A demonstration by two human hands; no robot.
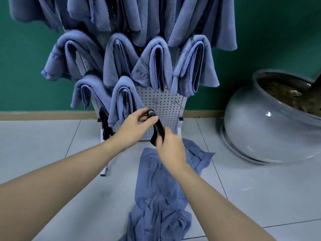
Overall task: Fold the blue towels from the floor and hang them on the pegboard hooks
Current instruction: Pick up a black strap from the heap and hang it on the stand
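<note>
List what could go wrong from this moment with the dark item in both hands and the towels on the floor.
1. Both the left hand and right hand grip a black folded item, not a blue towel, so the blue towels on the floor may stay unfolded.
2. The bare hooks low on the pegboard sit close beside a hung towel; reaching in could knock it off.
3. The crumpled floor pile lies near the person, a possible trip hazard.
</note>
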